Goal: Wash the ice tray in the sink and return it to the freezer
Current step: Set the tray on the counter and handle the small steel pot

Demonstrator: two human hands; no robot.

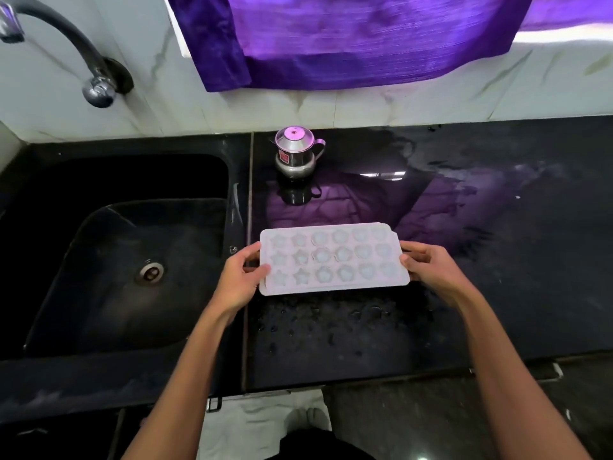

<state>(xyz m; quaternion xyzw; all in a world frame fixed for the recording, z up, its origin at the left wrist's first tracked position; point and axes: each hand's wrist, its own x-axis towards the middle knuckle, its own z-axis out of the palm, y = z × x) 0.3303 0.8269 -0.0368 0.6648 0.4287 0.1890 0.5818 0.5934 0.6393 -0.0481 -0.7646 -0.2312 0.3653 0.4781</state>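
Note:
A pale, translucent ice tray (pixel 333 258) with star- and flower-shaped pockets is held level just above the black counter (pixel 464 310), right of the sink. My left hand (pixel 242 277) grips its left short end, thumb on top. At the tray's right short end, my right hand (pixel 428 268) grips the rim with the fingers curled around it. The black sink (pixel 109 260) lies to the left with a metal drain (pixel 150 272) in its floor. A dark tap (pixel 66 44) arches over the sink at the upper left.
A small steel pot with a lid (pixel 296 152) stands on the counter behind the tray. Several ice pieces and water drops (pixel 331 323) lie on the counter in front of the tray. A purple curtain (pixel 331 38) hangs over the white wall.

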